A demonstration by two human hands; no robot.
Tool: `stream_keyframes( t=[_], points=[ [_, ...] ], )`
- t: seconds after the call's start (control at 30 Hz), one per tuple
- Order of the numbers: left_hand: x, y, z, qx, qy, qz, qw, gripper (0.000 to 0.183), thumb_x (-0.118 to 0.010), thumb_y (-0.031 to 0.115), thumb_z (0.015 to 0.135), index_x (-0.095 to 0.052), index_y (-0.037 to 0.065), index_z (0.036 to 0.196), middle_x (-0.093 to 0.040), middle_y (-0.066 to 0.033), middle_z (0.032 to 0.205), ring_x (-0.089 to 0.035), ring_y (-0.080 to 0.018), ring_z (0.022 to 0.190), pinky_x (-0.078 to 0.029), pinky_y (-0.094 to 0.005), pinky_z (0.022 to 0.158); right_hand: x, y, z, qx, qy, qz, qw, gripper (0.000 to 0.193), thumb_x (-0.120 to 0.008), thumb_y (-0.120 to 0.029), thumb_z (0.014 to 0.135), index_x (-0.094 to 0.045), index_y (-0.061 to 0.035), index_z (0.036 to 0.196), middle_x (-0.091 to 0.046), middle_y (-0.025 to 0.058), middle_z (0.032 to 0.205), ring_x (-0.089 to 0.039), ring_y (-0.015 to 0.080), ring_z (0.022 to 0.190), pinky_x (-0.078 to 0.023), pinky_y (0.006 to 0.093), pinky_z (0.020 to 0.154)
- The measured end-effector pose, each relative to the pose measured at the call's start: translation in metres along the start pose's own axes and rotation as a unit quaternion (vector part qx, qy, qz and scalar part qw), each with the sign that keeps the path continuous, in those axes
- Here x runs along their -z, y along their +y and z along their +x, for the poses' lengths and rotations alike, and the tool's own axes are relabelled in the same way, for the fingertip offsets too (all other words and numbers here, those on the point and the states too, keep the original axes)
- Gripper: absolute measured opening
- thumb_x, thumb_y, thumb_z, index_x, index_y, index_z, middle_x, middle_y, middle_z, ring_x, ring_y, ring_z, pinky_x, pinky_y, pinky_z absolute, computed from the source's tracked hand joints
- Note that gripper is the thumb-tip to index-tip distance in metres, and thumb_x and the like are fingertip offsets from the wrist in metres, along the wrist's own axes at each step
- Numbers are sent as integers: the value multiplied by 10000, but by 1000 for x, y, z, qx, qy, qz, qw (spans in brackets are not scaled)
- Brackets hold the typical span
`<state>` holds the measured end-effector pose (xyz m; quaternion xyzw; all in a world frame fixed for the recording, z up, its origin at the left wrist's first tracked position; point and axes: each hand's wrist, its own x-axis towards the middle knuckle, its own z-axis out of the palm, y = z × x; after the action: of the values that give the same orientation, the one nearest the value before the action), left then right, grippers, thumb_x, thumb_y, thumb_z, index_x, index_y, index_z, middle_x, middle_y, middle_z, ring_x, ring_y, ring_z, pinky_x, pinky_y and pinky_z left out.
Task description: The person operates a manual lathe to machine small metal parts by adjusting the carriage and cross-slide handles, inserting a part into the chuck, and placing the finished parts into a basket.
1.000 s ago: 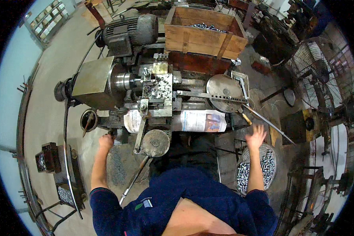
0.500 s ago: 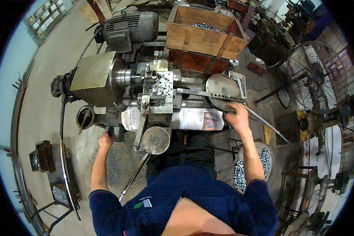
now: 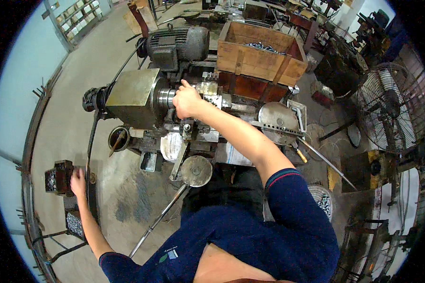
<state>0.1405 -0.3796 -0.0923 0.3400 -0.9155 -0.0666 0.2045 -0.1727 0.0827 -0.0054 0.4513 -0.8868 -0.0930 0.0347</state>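
My right hand (image 3: 186,101) reaches across the lathe to the bright round chuck (image 3: 164,98). Its fingers are bent in at the chuck's front, over the cross slide, and whatever they hold is hidden. Out to the left, my left hand (image 3: 78,181), slightly blurred, has its fingers stretched apart beside a dark box (image 3: 57,179) of small metal parts. Nothing shows in that hand. The grey headstock cover (image 3: 133,87) stands left of the chuck. Nearer me is a round metal disc (image 3: 196,170) on a lever.
A motor (image 3: 179,46) and a wooden crate of metal parts (image 3: 264,54) stand behind the lathe. Another disc (image 3: 277,116) with a long rod is at right, near a fan (image 3: 389,106). A black pot with a brush (image 3: 118,138) hangs at left. A basket of parts (image 3: 322,200) sits lower right.
My right hand has left the right-hand disc and crossed to the chuck. My left hand has moved from the lathe's front left out to the dark box. The whole view has shifted slightly.
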Motion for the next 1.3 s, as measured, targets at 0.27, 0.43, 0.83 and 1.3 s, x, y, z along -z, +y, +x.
stream_keyframes(
  t=[0.27,0.43,0.83,1.3],
  points=[
    [-10,122,-96,130,-44,-4,991,602,-473,570,814,-598,-11,903,-609,-224,922,-582,-392,837,-448,-450,707,-17,6,4,9,11,18,1000,199,-611,-240,607,-675,-152,774,-657,84,813,-600,258,851,-265,430,1025],
    [-15,102,-91,99,-113,-57,987,498,-602,444,752,-547,-45,829,-590,-201,709,-584,-395,718,-447,-443,661,-7,9,-8,-16,21,1,1000,235,-601,-280,616,-689,-126,770,-657,84,787,-601,267,842,-243,438,1034],
    [-31,102,-43,90,-301,-448,837,264,-607,161,821,-531,-70,924,-528,-74,642,-544,-164,533,-509,-336,512,48,154,-143,-236,406,-7,883,521,-627,-180,559,-596,-96,1072,-443,209,1242,-450,368,1077,-363,432,951],
    [-34,99,-34,160,-307,-270,898,406,-633,317,794,-600,-85,839,-592,-140,754,-565,-207,627,-494,-375,636,-185,30,-622,-757,31,141,638,347,-625,-280,631,-658,-31,870,-633,191,890,-612,343,846,-492,403,784]
  ],
)
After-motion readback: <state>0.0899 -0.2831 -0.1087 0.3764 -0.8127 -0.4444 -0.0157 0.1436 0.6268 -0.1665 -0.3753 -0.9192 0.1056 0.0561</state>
